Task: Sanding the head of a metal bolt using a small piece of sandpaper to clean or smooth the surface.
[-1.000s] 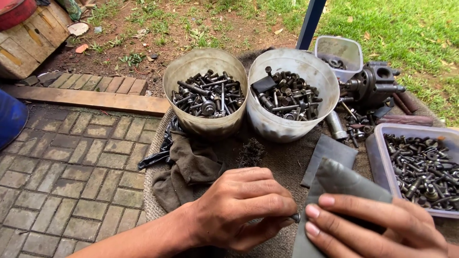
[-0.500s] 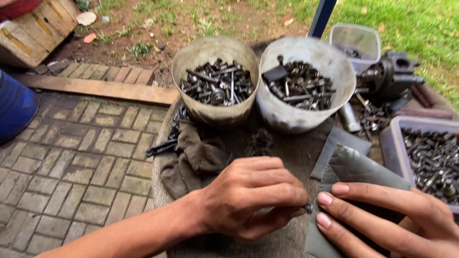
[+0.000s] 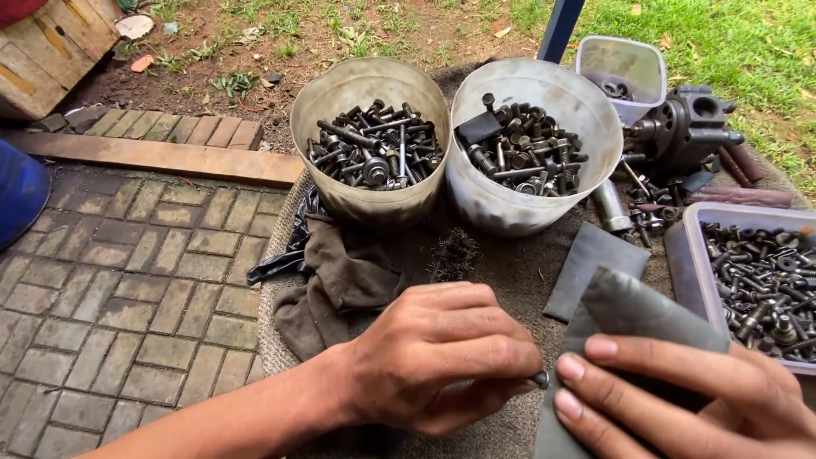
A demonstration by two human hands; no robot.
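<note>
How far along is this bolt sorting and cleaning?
Done: two round tubs, left tub and right tub, already hold heaps of bolts. In hand: the left hand pinches a small dark part against the grey sheet held by the right hand. Left: the clear tray remains full.

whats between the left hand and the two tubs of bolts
In the head view, a crumpled brown rag and a small dark clump of wire-like scrap lie on the mat between the left hand and the tubs.

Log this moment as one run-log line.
left hand: pinching small dark metal part | right hand: holding grey sheet | behind: two tubs of bolts | surface: cloth-covered table
</note>
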